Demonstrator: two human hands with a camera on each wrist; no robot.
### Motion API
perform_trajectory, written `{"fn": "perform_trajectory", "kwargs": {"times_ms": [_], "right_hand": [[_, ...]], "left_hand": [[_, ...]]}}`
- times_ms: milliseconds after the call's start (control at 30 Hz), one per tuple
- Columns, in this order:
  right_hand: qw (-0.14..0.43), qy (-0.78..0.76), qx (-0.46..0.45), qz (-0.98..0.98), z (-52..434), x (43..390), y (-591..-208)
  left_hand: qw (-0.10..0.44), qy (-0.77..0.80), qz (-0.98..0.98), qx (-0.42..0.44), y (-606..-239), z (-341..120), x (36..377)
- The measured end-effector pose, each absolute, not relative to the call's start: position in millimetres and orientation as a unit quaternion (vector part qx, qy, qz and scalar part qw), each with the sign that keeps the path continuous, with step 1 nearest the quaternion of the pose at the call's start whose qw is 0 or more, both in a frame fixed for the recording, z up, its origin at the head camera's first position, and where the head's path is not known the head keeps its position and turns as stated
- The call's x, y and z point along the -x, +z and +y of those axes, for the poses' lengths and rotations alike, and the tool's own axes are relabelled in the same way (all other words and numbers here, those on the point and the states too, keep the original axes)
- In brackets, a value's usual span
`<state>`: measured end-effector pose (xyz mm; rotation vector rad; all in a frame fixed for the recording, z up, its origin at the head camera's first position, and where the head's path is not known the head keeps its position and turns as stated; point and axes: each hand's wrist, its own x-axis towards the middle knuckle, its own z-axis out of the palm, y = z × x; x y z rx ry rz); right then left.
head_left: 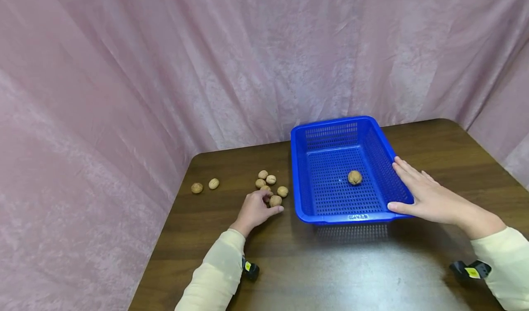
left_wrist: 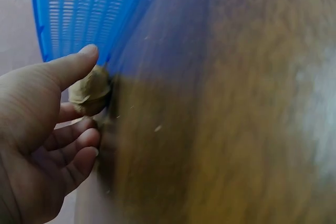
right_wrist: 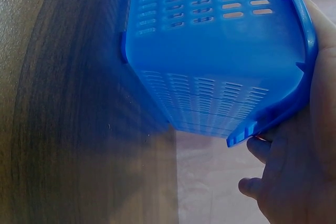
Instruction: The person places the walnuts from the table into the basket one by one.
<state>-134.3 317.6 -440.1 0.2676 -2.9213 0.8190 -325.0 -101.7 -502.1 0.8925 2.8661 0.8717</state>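
My left hand [head_left: 254,210] reaches down at the tabletop, its thumb and index finger around a walnut [head_left: 275,201]. In the left wrist view the walnut [left_wrist: 90,92] lies between that thumb and finger, while the other fingers curl below. Several more walnuts [head_left: 271,179] are grouped just beyond this hand. Spread over the near right corner of a blue plastic basket [head_left: 340,218], my right hand [head_left: 430,196] has its thumb on the front rim and straight fingers along the right rim. A single walnut [head_left: 354,178] sits inside the basket on its perforated floor.
Two walnuts [head_left: 213,183] lie apart at the far left of the brown wooden table [head_left: 281,265]. Behind the table hangs a pink curtain [head_left: 264,63]. Each sleeve carries a small black device [head_left: 250,269] near the wrist.
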Motion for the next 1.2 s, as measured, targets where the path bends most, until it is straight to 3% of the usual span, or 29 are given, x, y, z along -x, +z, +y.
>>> {"fn": "perform_trajectory", "kwargs": {"times_ms": [433, 800, 1067, 1200], "right_hand": [[0.044, 0.269, -0.085, -0.959, 315.6, 135.0, -440.3], [0.049, 0.264, -0.087, -0.959, 317.6, 136.1, -438.8], [0.047, 0.265, -0.084, -0.959, 318.2, 135.5, -441.2], [0.048, 0.268, -0.083, -0.959, 317.5, 134.7, -441.3]], "left_hand": [[-0.061, 0.279, 0.913, -0.292, -502.2, -99.0, 320.6], [-0.116, 0.36, 0.836, -0.398, -433.7, -79.6, 312.8], [-0.113, 0.334, 0.809, -0.471, -384.8, -34.5, 309.1], [-0.079, 0.323, 0.815, -0.476, -368.9, -1.5, 314.6]]}}
